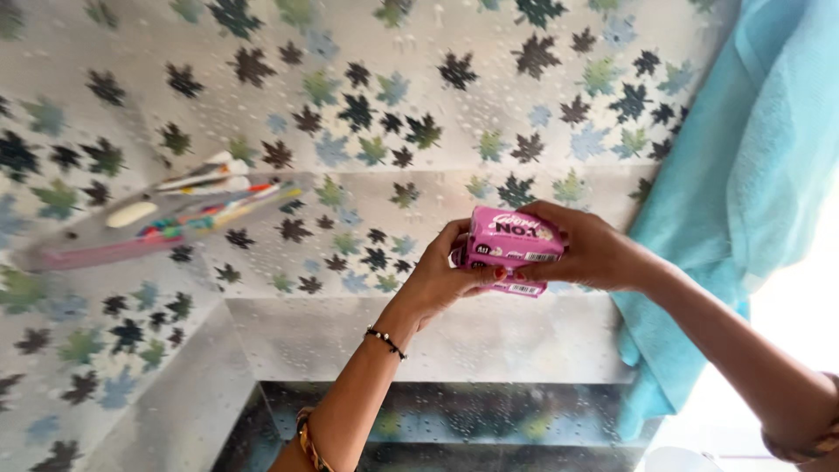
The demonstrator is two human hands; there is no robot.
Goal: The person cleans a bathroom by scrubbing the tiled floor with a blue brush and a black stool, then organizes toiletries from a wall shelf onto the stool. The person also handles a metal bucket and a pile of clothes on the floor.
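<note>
Both hands grasp stacked pink boxes [511,249] mid-frame: left hand [441,280] underneath, right hand [590,253] over top. Shelf [157,218] with tubes far left, turquoise curtain [743,192] right.

Corner shelf [52,249] carrying toothbrushes [188,218], tubes [205,175] above them, and a pale soap [131,213] left of them.

— How much of the pink box [511,247] shows?
— Its ends lie behind both hands' fingers.
— And the shelf [157,229]?
— Blurred; the tubes and brushes on it can't be told apart.
— The arms?
— Both cut off at the frame's bottom edge.
</note>
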